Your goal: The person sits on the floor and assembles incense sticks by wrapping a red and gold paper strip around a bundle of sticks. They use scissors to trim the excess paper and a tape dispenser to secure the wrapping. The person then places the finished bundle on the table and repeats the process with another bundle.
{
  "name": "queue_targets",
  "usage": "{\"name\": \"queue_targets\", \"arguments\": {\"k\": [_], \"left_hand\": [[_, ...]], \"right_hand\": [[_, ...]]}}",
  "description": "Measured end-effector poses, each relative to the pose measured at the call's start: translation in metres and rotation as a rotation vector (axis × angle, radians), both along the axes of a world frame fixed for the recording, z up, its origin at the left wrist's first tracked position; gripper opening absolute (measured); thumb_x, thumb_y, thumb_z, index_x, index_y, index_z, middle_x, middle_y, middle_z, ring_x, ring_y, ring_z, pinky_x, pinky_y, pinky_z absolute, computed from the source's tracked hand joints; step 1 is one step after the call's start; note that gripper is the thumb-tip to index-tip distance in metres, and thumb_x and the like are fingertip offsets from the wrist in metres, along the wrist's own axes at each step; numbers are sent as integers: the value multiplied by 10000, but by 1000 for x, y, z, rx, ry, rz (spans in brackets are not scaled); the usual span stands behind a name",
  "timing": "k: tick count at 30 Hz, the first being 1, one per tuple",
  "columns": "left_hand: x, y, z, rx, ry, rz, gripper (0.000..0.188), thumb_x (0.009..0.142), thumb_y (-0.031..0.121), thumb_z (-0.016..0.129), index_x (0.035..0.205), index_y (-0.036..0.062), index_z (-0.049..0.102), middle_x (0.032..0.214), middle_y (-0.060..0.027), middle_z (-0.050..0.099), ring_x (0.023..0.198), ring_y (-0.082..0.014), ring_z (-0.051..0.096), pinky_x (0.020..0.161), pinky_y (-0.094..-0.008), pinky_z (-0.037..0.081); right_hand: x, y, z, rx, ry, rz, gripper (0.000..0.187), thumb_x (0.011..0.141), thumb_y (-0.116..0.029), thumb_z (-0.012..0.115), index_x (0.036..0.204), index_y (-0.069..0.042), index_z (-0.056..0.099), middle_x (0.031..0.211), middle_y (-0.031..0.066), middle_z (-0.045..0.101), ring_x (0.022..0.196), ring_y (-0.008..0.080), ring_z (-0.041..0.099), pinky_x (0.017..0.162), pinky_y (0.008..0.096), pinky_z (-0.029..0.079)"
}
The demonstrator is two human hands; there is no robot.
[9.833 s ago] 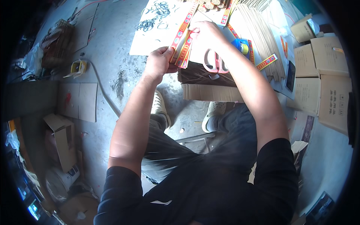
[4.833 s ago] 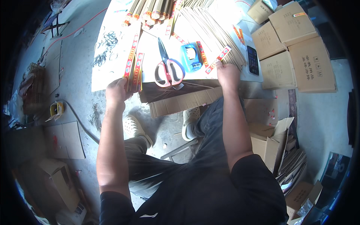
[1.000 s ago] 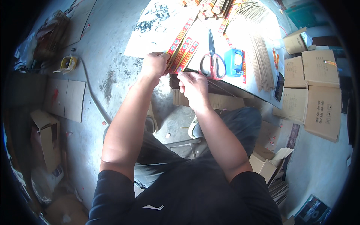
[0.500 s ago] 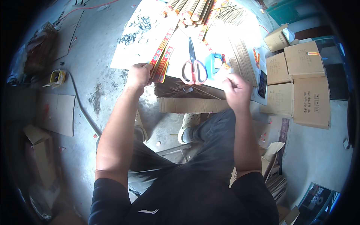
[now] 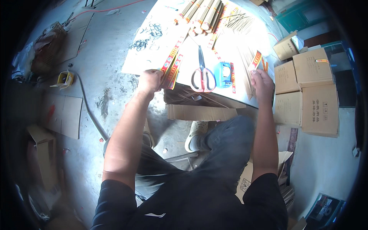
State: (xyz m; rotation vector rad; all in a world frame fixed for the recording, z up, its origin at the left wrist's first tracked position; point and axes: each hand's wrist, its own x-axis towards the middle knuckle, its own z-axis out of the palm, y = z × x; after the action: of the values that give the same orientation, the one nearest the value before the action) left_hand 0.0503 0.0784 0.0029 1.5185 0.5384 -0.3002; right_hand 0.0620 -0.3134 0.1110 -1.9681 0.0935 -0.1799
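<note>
My left hand point(image 5: 150, 80) is closed at the table's near edge on red and yellow paper strips point(image 5: 173, 73), which fan out to its right. My right hand point(image 5: 263, 85) pinches a short red and yellow paper strip point(image 5: 256, 59) over the right side of the table, beside long thin sticks point(image 5: 245, 69). Between the hands lie scissors point(image 5: 202, 74) with pale red handles, blades pointing away. A blue tape dispenser point(image 5: 223, 75) stands just right of them, with another patterned strip point(image 5: 232, 78) along its side. At the far end are stacked bundles of thin sticks point(image 5: 203, 14).
Dark rubber bands point(image 5: 154, 30) lie scattered on the white table point(image 5: 132, 61). An open cardboard box point(image 5: 203, 112) holding sticks sits under the near edge. Closed cartons point(image 5: 319, 103) are stacked at the right. A yellow container point(image 5: 65, 79) and a hose point(image 5: 89, 111) are on the left floor.
My right hand has moved right, away from the tape dispenser, and the strip in its fingers now shows clearly. My left hand keeps its hold on the strips. The whole view has shifted slightly.
</note>
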Motion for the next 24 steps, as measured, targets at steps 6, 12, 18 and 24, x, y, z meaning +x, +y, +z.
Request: {"name": "queue_targets", "arguments": {"k": [6,12,18,24], "left_hand": [[-3,-5,7,-10,-3,-7,236,972,196,596,854,19,699,735,-49,635,604,-135,609,547,-306,493],[1,0,-7,63,-8,-13,223,961,168,581,823,27,687,726,-42,619,588,-142,578,556,-312,491],[0,-2,-2,-38,-4,21,235,946,156,621,916,-47,736,712,-100,670,560,-163,603,521,-328,480],[-3,-4,1,-35,-46,40,244,961,145,611,908,-62,728,696,-83,654,523,-143,562,502,-319,460]], "right_hand": [[-14,-21,-65,-9,342,-38,257,979,-155,660,803,32,664,661,-15,566,561,67,468,529,276,353],[-13,4,-52,-475,234,-162,302,993,-198,676,779,14,657,627,-2,576,547,71,493,523,288,391],[-30,95,-18,-365,-71,94,258,995,-220,698,932,29,703,659,91,639,560,146,589,545,344,475],[-24,175,-40,-480,-107,459,219,969,-234,693,971,-19,736,754,140,700,691,242,687,682,355,522]]}}
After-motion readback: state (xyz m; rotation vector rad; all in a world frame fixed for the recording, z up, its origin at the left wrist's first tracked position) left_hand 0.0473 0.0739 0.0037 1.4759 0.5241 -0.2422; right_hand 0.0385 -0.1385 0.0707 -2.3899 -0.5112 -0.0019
